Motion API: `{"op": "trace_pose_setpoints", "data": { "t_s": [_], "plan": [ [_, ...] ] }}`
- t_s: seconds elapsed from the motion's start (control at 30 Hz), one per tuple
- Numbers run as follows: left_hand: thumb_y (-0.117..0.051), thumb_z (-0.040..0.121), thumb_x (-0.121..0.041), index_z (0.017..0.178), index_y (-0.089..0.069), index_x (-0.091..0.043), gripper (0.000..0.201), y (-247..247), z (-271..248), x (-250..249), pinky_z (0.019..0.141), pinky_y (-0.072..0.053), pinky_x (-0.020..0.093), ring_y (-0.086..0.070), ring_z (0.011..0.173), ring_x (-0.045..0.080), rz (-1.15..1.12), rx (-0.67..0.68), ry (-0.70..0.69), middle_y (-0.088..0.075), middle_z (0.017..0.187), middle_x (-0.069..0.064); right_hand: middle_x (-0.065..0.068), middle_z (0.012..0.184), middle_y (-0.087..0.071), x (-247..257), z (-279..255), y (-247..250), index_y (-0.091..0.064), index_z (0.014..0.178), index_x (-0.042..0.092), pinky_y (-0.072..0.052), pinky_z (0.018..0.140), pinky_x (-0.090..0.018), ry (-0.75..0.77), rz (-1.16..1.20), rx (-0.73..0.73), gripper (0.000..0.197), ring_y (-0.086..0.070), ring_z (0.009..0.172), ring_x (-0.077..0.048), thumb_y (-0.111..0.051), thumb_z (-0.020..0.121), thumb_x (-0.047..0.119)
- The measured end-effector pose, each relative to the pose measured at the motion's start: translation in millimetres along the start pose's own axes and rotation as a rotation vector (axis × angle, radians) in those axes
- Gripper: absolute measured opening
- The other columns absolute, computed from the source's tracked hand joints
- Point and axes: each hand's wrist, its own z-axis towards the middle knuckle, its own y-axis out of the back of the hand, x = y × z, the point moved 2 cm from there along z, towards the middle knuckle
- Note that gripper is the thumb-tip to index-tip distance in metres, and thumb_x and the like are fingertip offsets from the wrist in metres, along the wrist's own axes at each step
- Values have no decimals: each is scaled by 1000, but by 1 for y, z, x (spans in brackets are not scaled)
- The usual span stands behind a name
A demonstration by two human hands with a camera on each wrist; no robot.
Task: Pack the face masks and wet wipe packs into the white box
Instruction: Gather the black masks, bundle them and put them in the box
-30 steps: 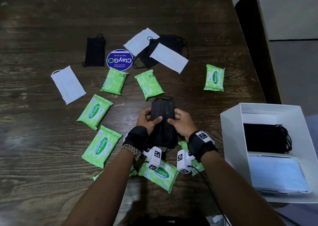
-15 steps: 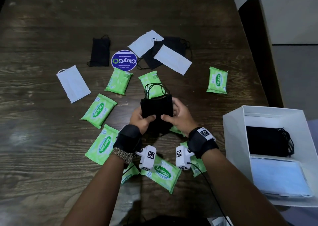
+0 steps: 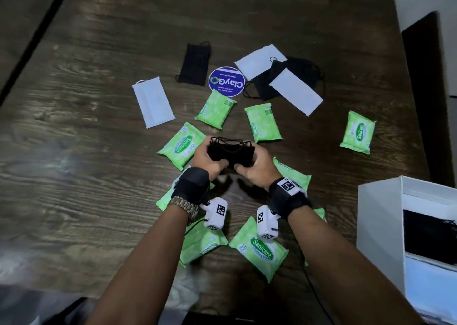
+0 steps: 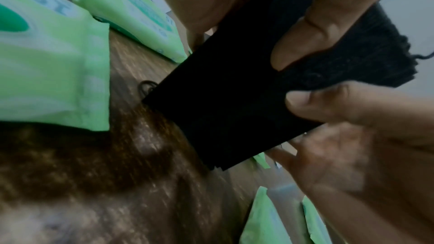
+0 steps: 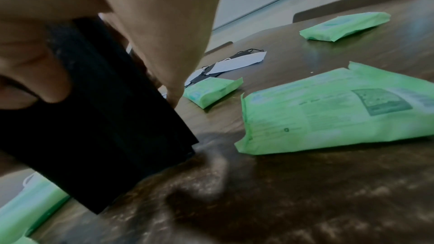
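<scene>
Both hands hold a stack of black face masks (image 3: 231, 152) between them over the table's middle, ear loops bunched on top. My left hand (image 3: 210, 155) grips its left end and my right hand (image 3: 256, 162) grips its right end. In the left wrist view the stack (image 4: 234, 99) stands on edge, its lower edge close to the wood. The right wrist view shows the same stack (image 5: 94, 118) under my fingers. The white box (image 3: 378, 213) stands at the right with black masks (image 3: 430, 235) and pale blue masks (image 3: 435, 287) inside.
Several green wipe packs (image 3: 181, 145) lie around my hands. White masks (image 3: 153, 102) and black masks (image 3: 195, 63) lie farther back, some overlapping (image 3: 295, 92). A round blue sticker (image 3: 226, 81) lies among them. A dark chair back (image 3: 425, 89) stands beyond the table's right edge.
The black stack lay lengthwise on the table under my thumbs. It has been lifted and turned so it now stands on edge between both hands, loops up.
</scene>
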Motion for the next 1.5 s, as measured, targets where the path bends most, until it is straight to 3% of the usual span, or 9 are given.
{"op": "trace_pose_setpoints", "data": {
  "t_s": [0.07, 0.3, 0.43, 0.57, 0.7, 0.8, 1.13, 1.33, 1.5],
  "plan": [
    [-63, 64, 20, 97, -54, 4, 38, 0, 4, 4, 68, -47, 9, -58, 69, -11, 21, 34, -1, -60, 83, 2, 16, 96, -71, 3, 4, -7, -60, 108, 5, -45, 86, -11, 10, -8, 46, 46, -63, 95, 10, -62, 74, -26],
    [-62, 63, 8, 87, -52, -7, 31, -8, 4, -1, 68, -45, 10, -58, 69, -10, -38, 44, -3, -57, 81, -1, 8, 90, -64, -1, 9, -12, -55, 100, 4, -45, 79, -9, -6, -33, 37, 37, -61, 83, 12, -63, 73, -21],
    [-58, 63, -2, 76, -44, -15, 24, -16, 7, -1, 69, -36, 19, -42, 65, 4, 8, 50, 58, -43, 74, -1, 7, 90, -67, -4, 9, -17, -60, 96, 6, -48, 81, -16, -6, -23, -10, 32, -62, 84, 3, -61, 77, -19],
    [-59, 71, 6, 90, -52, -12, 27, -19, 2, -5, 70, -45, 11, -55, 69, -9, 95, 126, -37, -56, 81, 1, -10, 104, -70, -2, 3, -2, -64, 109, -5, -51, 88, -28, -92, -22, -129, 29, -66, 97, -12, -67, 81, -14],
    [-71, 79, -18, 87, -56, -11, 19, -23, 3, -10, 67, -42, 27, -53, 70, 10, 150, 206, -69, -57, 75, 1, -10, 109, -73, 10, -11, 34, -67, 111, 1, -56, 91, -37, -157, 111, -361, 31, -70, 103, -22, -75, 82, 1],
    [-72, 82, -13, 81, -58, -17, 15, -42, -2, -20, 63, -41, 22, -54, 63, 2, 164, 285, -55, -58, 66, -14, -14, 112, -72, 21, -26, 68, -64, 115, -3, -57, 89, -41, -179, 246, -453, 36, -70, 103, -26, -76, 81, -1],
    [-72, 80, 2, 91, -59, -10, 22, -184, -20, -104, 70, -48, 17, -57, 71, 0, 230, 510, -196, -60, 79, -1, -4, 100, -76, 67, -142, 251, -73, 99, 16, -57, 89, -39, -68, 25, -589, 22, -71, 98, -17, -80, 80, 6],
    [-72, 76, 1, 108, -57, -20, 42, -310, -54, -120, 68, -46, 9, -58, 75, 4, 446, 556, -378, -62, 97, -5, 8, 79, -66, 37, -218, 358, -59, 79, 25, -54, 87, -38, -305, -282, -761, 24, -65, 84, -14, -80, 79, 13],
    [-68, 67, 2, 101, -58, -13, 39, -392, -85, -97, 78, -48, 31, -57, 91, 23, 753, 664, -579, -57, 105, 3, -3, 99, -69, 6, -256, 401, -65, 107, 12, -51, 88, -31, -531, -553, -684, 33, -65, 96, -22, -77, 76, 12]
  ]
}}
